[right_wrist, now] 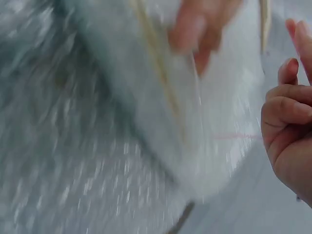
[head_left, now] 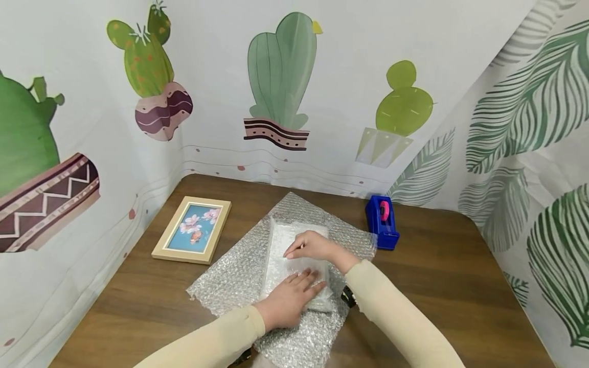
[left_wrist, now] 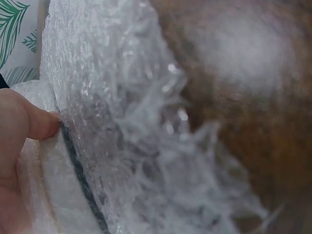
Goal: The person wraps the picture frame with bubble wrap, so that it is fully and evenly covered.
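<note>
A flat rectangular package wrapped in bubble wrap (head_left: 279,237) lies on a loose bubble wrap sheet (head_left: 234,278). My left hand (head_left: 289,301) presses on the package's near half with extended fingers; in the left wrist view its thumb (left_wrist: 41,124) bears on the package's edge. Just above the package, my right hand (head_left: 315,245) pinches what looks like a strip of clear tape (head_left: 300,264), mostly hard to make out. In the right wrist view, the right hand (right_wrist: 292,122) has curled fingers, and the left hand (right_wrist: 204,27) is blurred.
A framed flower picture (head_left: 192,230) lies to the left of the sheet. At the back right stands a blue tape dispenser (head_left: 383,223) with a pink core. Behind the brown table (head_left: 442,276) hangs a printed cloth backdrop (head_left: 216,92).
</note>
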A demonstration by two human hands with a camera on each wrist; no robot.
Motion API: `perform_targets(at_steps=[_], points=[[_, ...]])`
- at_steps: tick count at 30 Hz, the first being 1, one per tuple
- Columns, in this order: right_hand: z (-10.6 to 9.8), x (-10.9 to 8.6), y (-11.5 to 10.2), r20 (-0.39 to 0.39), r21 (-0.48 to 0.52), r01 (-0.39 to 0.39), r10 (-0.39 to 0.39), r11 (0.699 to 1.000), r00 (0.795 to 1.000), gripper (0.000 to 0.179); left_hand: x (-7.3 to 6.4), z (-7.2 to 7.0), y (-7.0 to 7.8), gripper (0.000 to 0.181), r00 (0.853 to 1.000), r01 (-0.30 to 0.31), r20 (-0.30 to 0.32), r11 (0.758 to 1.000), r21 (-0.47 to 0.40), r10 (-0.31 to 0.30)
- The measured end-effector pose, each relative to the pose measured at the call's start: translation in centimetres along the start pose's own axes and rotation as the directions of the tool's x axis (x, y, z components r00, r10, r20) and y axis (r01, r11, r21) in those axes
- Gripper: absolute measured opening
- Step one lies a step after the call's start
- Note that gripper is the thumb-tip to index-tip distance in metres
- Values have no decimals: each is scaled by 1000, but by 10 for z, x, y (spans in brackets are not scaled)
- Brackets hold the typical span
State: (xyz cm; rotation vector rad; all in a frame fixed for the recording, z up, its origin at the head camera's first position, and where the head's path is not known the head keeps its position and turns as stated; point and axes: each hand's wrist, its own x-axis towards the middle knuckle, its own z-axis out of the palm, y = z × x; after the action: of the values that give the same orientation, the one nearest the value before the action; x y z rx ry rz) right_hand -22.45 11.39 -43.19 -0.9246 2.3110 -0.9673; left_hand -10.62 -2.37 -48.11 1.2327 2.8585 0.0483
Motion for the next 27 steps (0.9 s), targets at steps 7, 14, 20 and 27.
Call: perform_targets(at_steps=[7,14,20,27], points=[[20,24,2,118,12,-3,2,1000,993,17,0,3,2,75,1000,10,10,1000,-11,-9],[7,28,-8,178,79,-12,-2,997,984,24,1,1,0,84,1000,3,-4,1000,-4,-3],[5,34,-21,232,229,-60,5,971,973,29,0,3,-1,79,999,-8,-42,1000,6,8],[22,38,-7,215,152,-88,54,985,975,25,-1,2,-2,72,997,-29,-75,999,19,30]])
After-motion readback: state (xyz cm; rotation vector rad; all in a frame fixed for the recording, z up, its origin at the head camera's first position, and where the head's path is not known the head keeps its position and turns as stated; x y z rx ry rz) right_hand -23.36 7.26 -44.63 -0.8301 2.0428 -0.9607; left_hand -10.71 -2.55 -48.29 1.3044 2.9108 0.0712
